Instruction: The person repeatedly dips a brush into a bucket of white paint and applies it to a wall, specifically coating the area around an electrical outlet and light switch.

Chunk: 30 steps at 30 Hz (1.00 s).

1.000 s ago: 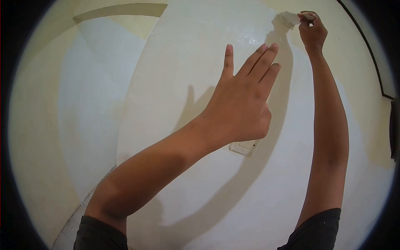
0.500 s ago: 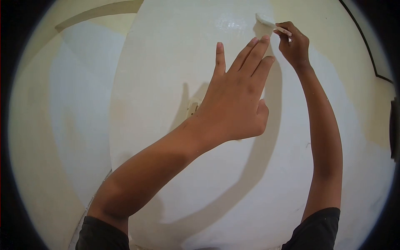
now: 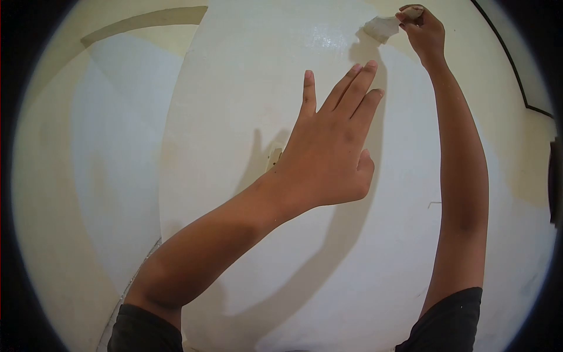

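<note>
High on the right, my right hand (image 3: 428,40) pinches the handle of a flat paintbrush (image 3: 382,28). The brush's broad white bristle end points left and down against the wall (image 3: 234,76), where white paint meets cream. My left hand (image 3: 333,144) is raised in the middle of the view, back toward me, fingers stretched and spread, holding nothing. Its shadow falls on the wall behind it. A glossy wet-looking patch (image 3: 327,39) shines left of the brush.
A cream electrical wall plate (image 3: 274,159) is partly hidden behind my left wrist. A small bent wire or hook (image 3: 434,203) shows beside my right forearm. Black trim (image 3: 509,56) runs down the upper right, and a dark object (image 3: 553,182) stands at the right edge.
My right hand has moved up and slightly right with the paintbrush, which has turned so its broad side shows. My left hand appears a little lower, still spread.
</note>
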Tool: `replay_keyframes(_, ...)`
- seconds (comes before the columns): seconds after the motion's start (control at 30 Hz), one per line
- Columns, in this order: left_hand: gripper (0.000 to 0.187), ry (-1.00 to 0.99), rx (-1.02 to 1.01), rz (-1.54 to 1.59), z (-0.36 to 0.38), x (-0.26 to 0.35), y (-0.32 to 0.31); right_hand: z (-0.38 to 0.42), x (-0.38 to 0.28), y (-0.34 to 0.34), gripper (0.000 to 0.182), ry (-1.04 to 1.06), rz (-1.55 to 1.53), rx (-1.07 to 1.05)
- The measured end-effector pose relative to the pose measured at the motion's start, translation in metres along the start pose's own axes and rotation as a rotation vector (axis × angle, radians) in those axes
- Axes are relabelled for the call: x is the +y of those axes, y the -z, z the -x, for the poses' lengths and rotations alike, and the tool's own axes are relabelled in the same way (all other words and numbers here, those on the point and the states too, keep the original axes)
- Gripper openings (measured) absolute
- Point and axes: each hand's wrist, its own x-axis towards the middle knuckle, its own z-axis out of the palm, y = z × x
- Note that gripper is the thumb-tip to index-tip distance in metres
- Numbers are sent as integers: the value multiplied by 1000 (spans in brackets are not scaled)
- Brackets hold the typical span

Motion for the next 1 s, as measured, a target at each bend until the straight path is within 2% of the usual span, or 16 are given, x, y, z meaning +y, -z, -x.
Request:
replay_keyframes(0.17, 73, 3, 12, -46, 1, -1, -2, -27, 14, -28, 9, 321, 179, 254)
replay_keyframes(0.3, 72, 14, 14, -103, 0, 2, 1, -42, 13, -32, 7, 376, 141, 329)
replay_keyframes(0.37, 72, 16, 18, -113, 1, 2, 0, -37, 4, -27, 7, 471, 203, 348)
replay_keyframes(0.4, 72, 24, 23, -116, 1, 1, -1, -35, 4, -27, 8, 456, 172, 309)
replay_keyframes(0.5, 71, 44, 31, -105, 1, -2, -6, -19, 9, -32, 8, 582, 207, 167)
replay_keyframes(0.63, 71, 46, 12, -69, 1, 2, -3, 14, -2, -28, 10, 544, 151, 116)
replay_keyframes(0.67, 71, 46, 2, -62, 1, 0, -4, 21, 4, -20, 6, 406, 356, 30)
replay_keyframes(0.87, 72, 35, -55, 20, 2, 7, 6, 43, 0, 11, 7, 174, 54, -147)
replay_keyframes(0.97, 72, 42, -84, 31, 2, 7, 0, 32, 10, 27, 13, -100, -162, -167)
replay_keyframes(1.0, 72, 37, -85, 36, 2, 7, 0, 30, -10, 33, 19, -214, -80, -201)
